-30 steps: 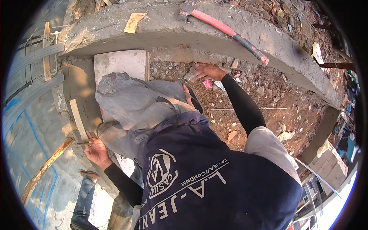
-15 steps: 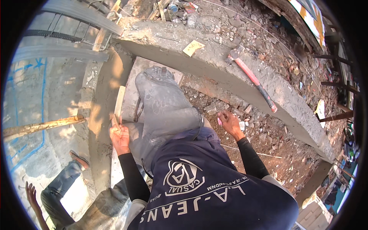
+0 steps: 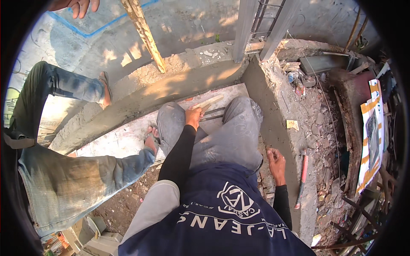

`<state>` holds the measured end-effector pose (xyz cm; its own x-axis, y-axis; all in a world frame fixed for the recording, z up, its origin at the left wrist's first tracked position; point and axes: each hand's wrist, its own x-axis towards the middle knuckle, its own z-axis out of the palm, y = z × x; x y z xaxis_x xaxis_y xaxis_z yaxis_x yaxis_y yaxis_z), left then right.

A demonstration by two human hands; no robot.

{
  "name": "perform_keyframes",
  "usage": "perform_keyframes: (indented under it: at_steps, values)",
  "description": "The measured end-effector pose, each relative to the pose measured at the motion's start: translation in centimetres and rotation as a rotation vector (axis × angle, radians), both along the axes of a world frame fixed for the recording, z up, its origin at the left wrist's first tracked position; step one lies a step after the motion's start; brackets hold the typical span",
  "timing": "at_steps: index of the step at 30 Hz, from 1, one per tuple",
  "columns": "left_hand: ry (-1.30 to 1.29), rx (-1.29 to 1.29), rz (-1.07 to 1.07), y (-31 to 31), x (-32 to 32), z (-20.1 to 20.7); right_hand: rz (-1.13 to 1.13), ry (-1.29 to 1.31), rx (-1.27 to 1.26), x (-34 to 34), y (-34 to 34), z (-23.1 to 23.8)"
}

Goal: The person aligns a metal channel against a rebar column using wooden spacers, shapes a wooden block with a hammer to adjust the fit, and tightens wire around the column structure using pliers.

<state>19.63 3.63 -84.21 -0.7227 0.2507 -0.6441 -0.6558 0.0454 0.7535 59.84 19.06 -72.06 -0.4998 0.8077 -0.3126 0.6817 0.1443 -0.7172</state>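
Observation:
My left hand (image 3: 194, 117) is closed round one end of a short, pale wooden strip (image 3: 209, 103), held between my knees. Just beneath the strip lie two dark, thin bars (image 3: 213, 114), perhaps the handles of a tool; their far ends are hidden. My right hand (image 3: 276, 166) is beside my right thigh, close to the grey mortared wall face, with its fingers curled together. Whatever its fingertips pinch, if anything, is too small to make out. On the wall's top, right of that hand, rests a hammer (image 3: 303, 177) with a red and black handle.
A co-worker's jeans-clad leg (image 3: 85, 170) and sandalled foot (image 3: 151, 140) stand close on my left; their hand (image 3: 81, 6) shows at the top. A wooden pole (image 3: 145, 36) leans on the far wall. Grey posts (image 3: 246, 30) rise at the corner. Rubble (image 3: 326, 158) lies beyond the right wall.
The view has swung left, bringing the corner and the co-worker's legs further in. My left hand still grips the wooden strip, now tilted between my knees. The pink bit at my right fingertips no longer shows.

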Motion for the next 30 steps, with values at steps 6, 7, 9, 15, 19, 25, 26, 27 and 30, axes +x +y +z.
perform_keyframes:
  at_steps: [6,7,9,15,19,25,26,27,30]
  values:
    - [0.204,-0.121,-0.116,-0.2,-4.4,-0.5,0.154,0.139,0.24,-9.4,-1.9,2.9]
    - [0.168,-0.134,-0.116,-0.4,-4.8,-0.5,0.272,0.148,0.328,-12.1,-2.4,3.0]
    - [0.154,-0.122,-0.127,-1.2,-5.4,-0.4,0.506,0.175,0.4,-18.0,-3.2,2.0]
    - [0.209,-0.062,-0.206,-0.4,-4.9,0.5,0.87,-0.239,0.462,-30.1,-4.0,-12.2]
    - [0.187,-0.123,-0.205,-2.3,-5.4,-0.6,0.882,-0.238,0.866,-32.3,-6.3,-16.6]
    - [0.197,-0.11,-0.24,-3.1,-6.2,-1.7,1.086,-0.264,0.783,-32.9,-5.9,-16.9]
    - [0.184,-0.116,-0.25,-3.2,-6.1,-2.1,1.175,-0.31,0.739,-32.7,-5.6,-16.6]
    - [0.142,-0.134,-0.202,-3.3,-6.7,-2.5,1.193,-0.299,0.736,-32.8,-5.6,-15.6]
    - [0.064,-0.159,-0.158,-2.5,-7.3,-2.4,1.393,-0.175,0.856,-32.5,-4.5,-11.7]
